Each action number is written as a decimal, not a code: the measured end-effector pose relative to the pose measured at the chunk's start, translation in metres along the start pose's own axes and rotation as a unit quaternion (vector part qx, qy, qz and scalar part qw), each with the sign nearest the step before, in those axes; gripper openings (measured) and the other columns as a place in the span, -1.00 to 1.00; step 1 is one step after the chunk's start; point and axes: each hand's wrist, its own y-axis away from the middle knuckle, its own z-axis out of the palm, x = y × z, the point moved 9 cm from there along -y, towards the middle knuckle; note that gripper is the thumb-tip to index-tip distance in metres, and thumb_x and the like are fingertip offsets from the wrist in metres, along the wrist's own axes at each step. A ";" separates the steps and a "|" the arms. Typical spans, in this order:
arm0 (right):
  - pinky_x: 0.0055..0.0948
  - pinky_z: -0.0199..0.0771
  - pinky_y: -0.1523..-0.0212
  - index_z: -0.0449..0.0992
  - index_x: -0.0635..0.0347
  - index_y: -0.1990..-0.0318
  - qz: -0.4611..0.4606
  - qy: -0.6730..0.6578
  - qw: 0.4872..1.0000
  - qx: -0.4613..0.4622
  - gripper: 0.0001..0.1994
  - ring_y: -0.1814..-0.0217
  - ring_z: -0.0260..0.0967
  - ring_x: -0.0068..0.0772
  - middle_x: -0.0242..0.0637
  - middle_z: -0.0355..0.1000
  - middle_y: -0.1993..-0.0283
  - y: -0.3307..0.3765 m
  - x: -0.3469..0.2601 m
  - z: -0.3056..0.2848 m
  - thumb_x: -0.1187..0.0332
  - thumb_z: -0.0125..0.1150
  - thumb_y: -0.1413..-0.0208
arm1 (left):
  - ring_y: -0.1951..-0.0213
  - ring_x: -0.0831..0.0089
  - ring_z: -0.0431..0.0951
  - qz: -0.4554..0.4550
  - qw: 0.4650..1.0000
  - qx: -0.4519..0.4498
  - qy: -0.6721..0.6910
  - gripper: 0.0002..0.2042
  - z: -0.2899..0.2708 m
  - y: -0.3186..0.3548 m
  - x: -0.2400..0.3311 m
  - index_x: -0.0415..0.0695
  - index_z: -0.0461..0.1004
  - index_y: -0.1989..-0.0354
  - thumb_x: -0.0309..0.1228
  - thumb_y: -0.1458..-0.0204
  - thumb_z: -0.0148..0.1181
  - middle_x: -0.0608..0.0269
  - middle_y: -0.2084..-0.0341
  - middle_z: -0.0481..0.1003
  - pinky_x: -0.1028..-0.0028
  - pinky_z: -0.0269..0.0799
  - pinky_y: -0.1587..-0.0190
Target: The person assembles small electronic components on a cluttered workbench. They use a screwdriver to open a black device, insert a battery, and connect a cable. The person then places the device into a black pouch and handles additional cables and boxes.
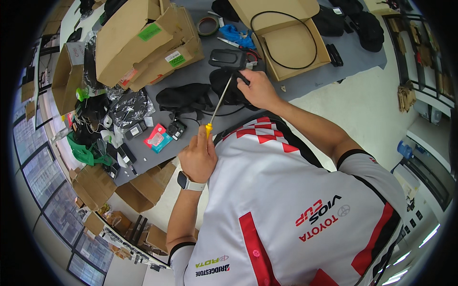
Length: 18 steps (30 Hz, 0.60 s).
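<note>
Standing at far L, an open cardboard box (67, 88) flanks the grey table (355, 59), w/ a crinkly plastic bag (131, 112) near it. Next, a red-and-blue packet (157, 138), then a small black device (176, 128) just beside it. L hand (198, 159) is closed round the yellow handle of a screwdriver (220, 101), shaft slanting up & to the R. The black item (220, 80) being worked on is at the table's near edge, approx. between the hands; the tip is at or v. near it. R hand (257, 88), apart from L, pinches the item's R side. Further R, an open carton (288, 45).

Step in hand, prob.: R steadies, L brings the driver to bear. Next move prob. calls for a firm R hold & the tip kept lined up.

Hard to see: tip contact & any screw; most of the handle (L palm covers it); R fingers' undersides; item's exact outline, dark on dark.
</note>
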 end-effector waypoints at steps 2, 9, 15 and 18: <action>-0.08 0.53 0.22 0.59 0.29 -0.02 -0.033 -0.033 0.999 0.022 -0.76 0.27 0.54 0.26 0.16 0.57 0.25 0.003 -0.003 -0.006 0.43 0.22 -0.25 | 0.61 0.25 0.57 -0.031 0.992 0.011 0.121 -0.64 0.003 -0.001 -0.013 -0.27 0.57 -0.15 -0.33 -0.27 0.32 0.07 0.54 0.57 0.32 0.43 0.54; -0.26 0.52 0.25 0.62 0.33 0.03 -0.018 -0.017 1.000 -0.015 -0.78 0.32 0.56 0.08 0.09 0.59 0.28 0.004 0.013 0.001 0.35 0.26 -0.32 | 0.57 0.70 0.34 -0.249 0.819 -0.175 0.487 -0.65 0.033 0.009 -0.050 -0.27 0.65 -0.06 -0.19 -0.38 0.26 0.46 0.61 0.41 0.59 0.21 0.50; -0.42 0.59 0.01 0.68 0.33 -0.04 0.136 -0.149 0.979 0.018 -0.64 0.10 0.62 -0.48 -0.23 0.70 0.10 -0.004 0.074 -0.024 0.17 0.38 -0.34 | 0.57 0.72 0.29 -0.237 0.826 -0.132 0.495 -0.67 0.041 0.008 -0.076 -0.22 0.59 0.04 -0.15 -0.46 0.13 0.49 0.60 0.36 0.59 0.21 0.48; -0.45 0.59 -0.04 0.68 0.36 -0.06 0.144 -0.332 0.930 0.073 -0.67 0.07 0.59 -0.51 -0.29 0.68 0.01 -0.008 0.069 -0.052 0.28 0.44 -0.31 | 0.54 0.72 0.30 -0.248 0.843 -0.102 0.466 -0.68 0.081 0.008 -0.101 -0.18 0.55 0.08 -0.14 -0.48 0.08 0.48 0.57 0.37 0.60 0.24 0.48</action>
